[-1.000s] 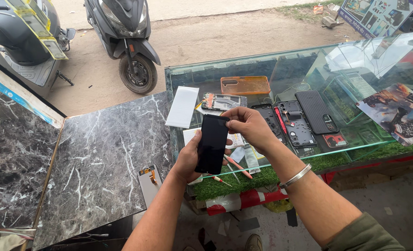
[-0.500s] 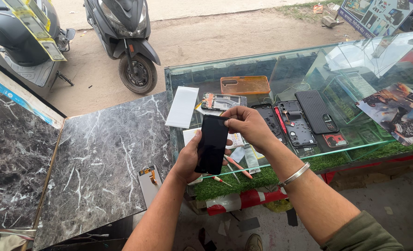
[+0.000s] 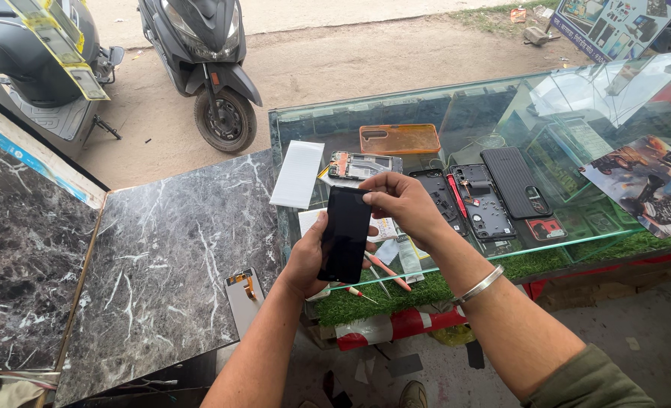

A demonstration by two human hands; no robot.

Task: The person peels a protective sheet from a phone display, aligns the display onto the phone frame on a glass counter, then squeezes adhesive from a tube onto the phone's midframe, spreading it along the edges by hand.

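A black phone screen panel (image 3: 346, 234) is held upright over the front of the glass counter (image 3: 456, 113). My left hand (image 3: 309, 257) grips its lower left edge from behind. My right hand (image 3: 399, 200) pinches the panel's top right corner with thumb and fingers; a metal bangle (image 3: 480, 284) sits on that wrist. Just beyond the panel, on the glass, lie an opened phone frame (image 3: 362, 165), an orange phone case (image 3: 399, 139) and a white rectangular sheet (image 3: 297, 174).
Right of my hands lie two black phone housings (image 3: 480, 202) and a ribbed black case (image 3: 515, 181). Small screwdrivers (image 3: 384, 270) rest near the glass edge. A separate display part (image 3: 245, 301) lies on the dark marble slab (image 3: 161, 257). Two scooters (image 3: 207, 60) stand on the ground behind.
My hands and the panel stay nearly still; the right fingers have shifted slightly on the top corner.
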